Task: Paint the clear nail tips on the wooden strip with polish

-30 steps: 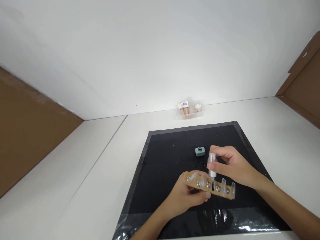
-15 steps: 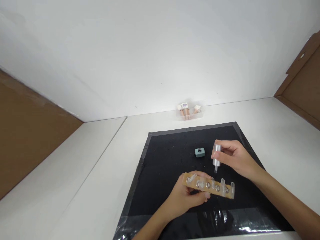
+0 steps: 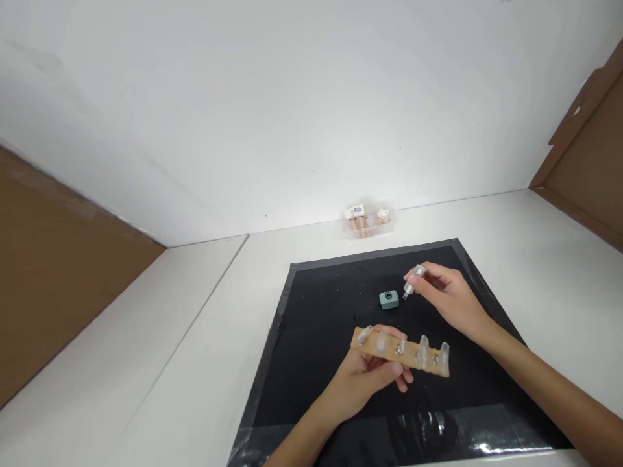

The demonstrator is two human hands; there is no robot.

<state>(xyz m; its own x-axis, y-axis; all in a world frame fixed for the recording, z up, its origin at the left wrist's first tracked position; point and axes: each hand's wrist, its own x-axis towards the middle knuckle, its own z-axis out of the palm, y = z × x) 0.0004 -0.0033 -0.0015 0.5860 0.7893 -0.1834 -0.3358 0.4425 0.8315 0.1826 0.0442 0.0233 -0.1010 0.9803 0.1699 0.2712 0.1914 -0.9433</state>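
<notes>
My left hand (image 3: 359, 387) grips a tan strip (image 3: 409, 358) above the black mat, thumb in front and fingers behind. Several clear nail tips (image 3: 422, 352) stick up from the strip, with shiny round metal spots at their bases. Pinched between the thumb and fingers of my right hand (image 3: 455, 301) is a silver-capped nail polish brush (image 3: 413, 281), tilted with its tip down to the left. That tip is close to the mouth of a small teal nail polish bottle (image 3: 389, 299) standing on the mat; contact between them cannot be made out.
The black mat (image 3: 321, 311) has a taped, shiny border and lies on a white table (image 3: 219, 337). Against the white wall stands a clear plastic tray (image 3: 370, 231) with several pinkish, white-topped pieces. Brown cardboard panels (image 3: 63, 272) flank both sides.
My right hand has moved the brush up and left, from above the strip to beside the bottle, and tilted it. My left hand and the strip have shifted slightly left and up.
</notes>
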